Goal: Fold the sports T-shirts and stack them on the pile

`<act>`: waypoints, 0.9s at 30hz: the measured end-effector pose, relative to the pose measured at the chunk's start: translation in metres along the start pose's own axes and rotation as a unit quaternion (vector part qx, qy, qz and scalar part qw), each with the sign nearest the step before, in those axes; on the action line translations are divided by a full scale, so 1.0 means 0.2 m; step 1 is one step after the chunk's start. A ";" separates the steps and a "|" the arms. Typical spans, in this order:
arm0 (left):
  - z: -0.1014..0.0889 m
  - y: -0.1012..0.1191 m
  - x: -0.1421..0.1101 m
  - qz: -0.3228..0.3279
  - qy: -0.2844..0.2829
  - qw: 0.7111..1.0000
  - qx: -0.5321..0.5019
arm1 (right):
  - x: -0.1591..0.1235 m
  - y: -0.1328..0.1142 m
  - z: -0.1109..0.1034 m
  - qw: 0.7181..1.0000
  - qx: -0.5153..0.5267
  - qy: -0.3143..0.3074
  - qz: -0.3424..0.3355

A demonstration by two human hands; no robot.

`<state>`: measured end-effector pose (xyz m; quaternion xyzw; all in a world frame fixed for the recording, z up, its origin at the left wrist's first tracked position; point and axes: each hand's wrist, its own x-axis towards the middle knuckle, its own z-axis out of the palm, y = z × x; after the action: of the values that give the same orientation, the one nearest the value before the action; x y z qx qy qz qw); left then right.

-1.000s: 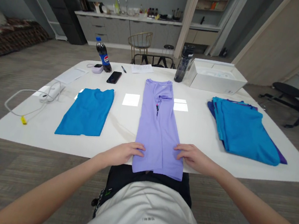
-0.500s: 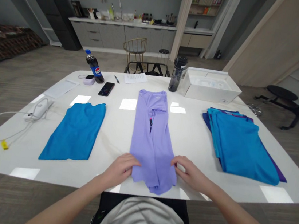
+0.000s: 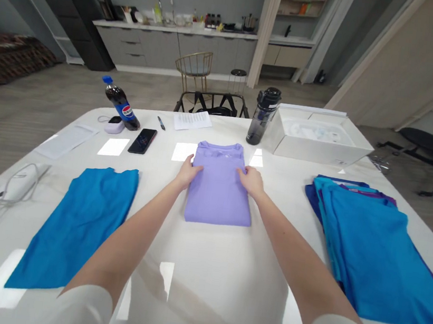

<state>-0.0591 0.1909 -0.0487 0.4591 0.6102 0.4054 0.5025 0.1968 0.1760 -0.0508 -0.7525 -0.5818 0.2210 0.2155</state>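
Note:
A light purple shirt [image 3: 220, 194] lies folded into a compact rectangle in the middle of the white table, its neckline at the far end. My left hand [image 3: 188, 172] grips its left edge near the top, thumb and fingers on the fabric. On the opposite edge, my right hand [image 3: 252, 181] holds the shirt in the same way. A folded blue garment [image 3: 81, 218] lies flat beyond my left forearm. To the right is a stack of folded blue and purple garments [image 3: 372, 251], partly behind my right forearm.
Along the table's far side stand a cola bottle [image 3: 120, 104], a dark water bottle [image 3: 263, 116] and an open white box [image 3: 319, 138]. A phone [image 3: 142, 141], a pen [image 3: 161, 123] and paper sheets [image 3: 192, 120] lie nearby. At left is a white device [image 3: 22, 181] with a cable.
The shirt's near half has been folded away from me over its far half, making it much shorter. Both hands have moved forward with the fabric, up to its far part.

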 end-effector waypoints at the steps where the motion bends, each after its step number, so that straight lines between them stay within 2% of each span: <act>1: 0.00 -0.03 0.03 0.023 0.012 0.999 0.046 | 0.01 0.01 0.02 1.000 -0.028 0.007 -0.003; 4: 0.01 -0.03 0.07 0.115 0.027 0.981 0.153 | 0.03 -0.01 0.01 0.998 -0.026 0.036 -0.044; 8: 0.01 0.13 0.12 0.279 0.025 0.949 0.141 | 0.10 -0.10 -0.10 0.976 0.065 0.142 -0.149; 9: 0.01 0.17 0.14 0.303 0.026 0.943 0.136 | 0.12 -0.12 -0.12 0.969 0.080 0.170 -0.158; 11: 0.01 0.21 0.21 0.308 0.022 0.938 0.155 | 0.19 -0.14 -0.13 0.968 0.082 0.193 -0.135; 14: 0.03 0.19 0.30 0.246 0.030 0.932 0.264 | 0.27 -0.12 -0.08 0.991 0.016 0.129 -0.030; 16: 0.05 0.14 0.32 0.238 0.052 0.908 0.341 | 0.30 -0.10 -0.04 0.993 -0.046 0.106 0.009; 18: 0.09 0.08 0.31 0.281 0.051 0.880 0.379 | 0.30 -0.10 0.01 0.987 -0.089 0.133 -0.031; 20: 0.14 0.03 0.28 0.319 0.013 0.861 0.395 | 0.28 -0.13 0.07 0.976 -0.110 0.145 -0.122; 22: 0.18 -0.02 0.26 0.310 -0.030 0.853 0.418 | 0.25 -0.15 0.13 0.970 -0.124 0.095 -0.186; 25: 0.21 -0.08 0.25 0.273 -0.054 0.836 0.473 | 0.23 -0.16 0.22 0.971 -0.156 0.001 -0.184; 27: 0.21 -0.10 0.25 0.270 -0.051 0.821 0.501 | 0.23 -0.15 0.25 0.970 -0.176 -0.029 -0.167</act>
<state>-0.0254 0.2351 -0.0870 0.8138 0.5545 0.1390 0.1041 0.1532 0.2304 -0.0778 -0.6641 -0.7348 0.0978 0.0971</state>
